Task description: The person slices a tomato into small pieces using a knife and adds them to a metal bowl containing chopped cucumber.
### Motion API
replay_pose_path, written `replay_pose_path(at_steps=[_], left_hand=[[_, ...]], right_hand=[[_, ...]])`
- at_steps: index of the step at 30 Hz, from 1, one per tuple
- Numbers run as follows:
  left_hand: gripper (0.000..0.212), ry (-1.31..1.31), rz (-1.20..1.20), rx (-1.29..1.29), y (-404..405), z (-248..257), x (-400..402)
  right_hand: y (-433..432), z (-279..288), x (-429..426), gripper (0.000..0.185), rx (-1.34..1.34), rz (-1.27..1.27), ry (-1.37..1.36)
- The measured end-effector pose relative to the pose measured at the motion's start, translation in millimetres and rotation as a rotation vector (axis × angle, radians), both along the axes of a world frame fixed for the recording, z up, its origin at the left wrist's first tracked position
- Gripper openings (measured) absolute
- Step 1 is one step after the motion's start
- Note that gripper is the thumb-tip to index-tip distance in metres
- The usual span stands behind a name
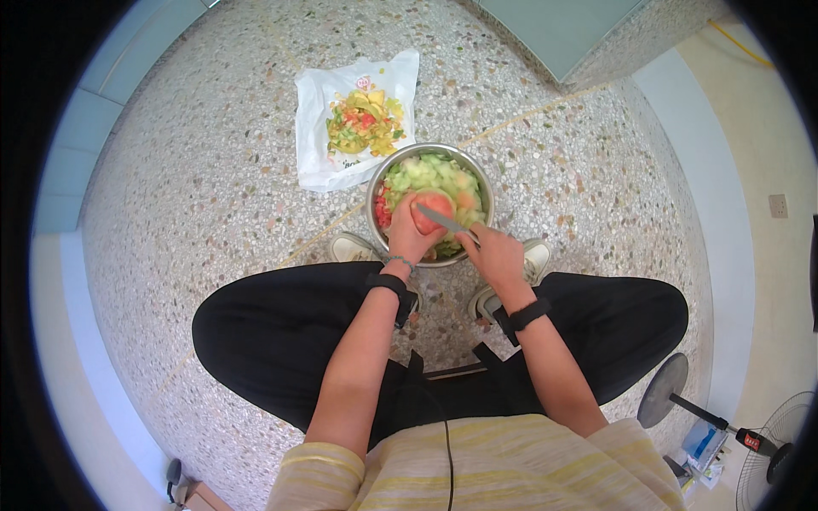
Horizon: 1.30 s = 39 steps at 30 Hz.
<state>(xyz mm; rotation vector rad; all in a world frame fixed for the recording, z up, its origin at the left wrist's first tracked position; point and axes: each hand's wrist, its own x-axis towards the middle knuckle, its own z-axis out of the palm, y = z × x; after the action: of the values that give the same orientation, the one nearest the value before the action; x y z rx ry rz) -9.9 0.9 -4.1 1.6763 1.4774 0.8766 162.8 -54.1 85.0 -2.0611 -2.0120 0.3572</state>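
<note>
My left hand [407,231] grips a round piece of red-fleshed fruit [439,202], which looks like watermelon, above a steel bowl [490,185]. A knife [442,219] is in my right hand [497,254], its blade lying across the fruit's red face and pointing left. Pale green chopped pieces [422,169] fill much of the bowl. Along its left inner side are small red pieces [383,207]. The fruit and both hands hide part of the bowl's contents.
Beyond the bowl, a white plastic bag [311,128] lies flat on the speckled floor [211,128], with mixed yellow, green and red scraps [364,124] on it. My shoes [538,255] flank the bowl. A standing fan [703,409] is at lower right, a glossy corner block [562,38] at top right.
</note>
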Motion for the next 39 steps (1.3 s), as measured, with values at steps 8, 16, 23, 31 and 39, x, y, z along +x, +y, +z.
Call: replay_pose_path(at_steps=[8,16,23,31,39], left_hand=[[0.093,-0.029,0.001,-0.024,-1.7,2.2,2.2],[0.092,-0.027,0.014,-0.044,-3.5,0.4,4.3],[0.088,-0.067,0.058,-0.042,-3.2,-0.6,7.4],[0.084,-0.102,0.103,-0.05,-3.8,1.1,12.5],[0.084,-0.104,0.107,-0.019,-5.5,1.7,11.6]], right_hand=[[6.8,-4.3,-3.1,0.036,0.047,0.0,-0.075],[30.7,-14.8,-0.9,0.034,-0.016,-0.049,-0.069],[25.4,-14.6,9.4,0.039,-0.124,-0.072,-0.009],[18.6,2.0,8.0,0.039,-0.049,-0.015,-0.053],[47.1,-14.8,18.1,0.041,-0.126,-0.027,-0.03]])
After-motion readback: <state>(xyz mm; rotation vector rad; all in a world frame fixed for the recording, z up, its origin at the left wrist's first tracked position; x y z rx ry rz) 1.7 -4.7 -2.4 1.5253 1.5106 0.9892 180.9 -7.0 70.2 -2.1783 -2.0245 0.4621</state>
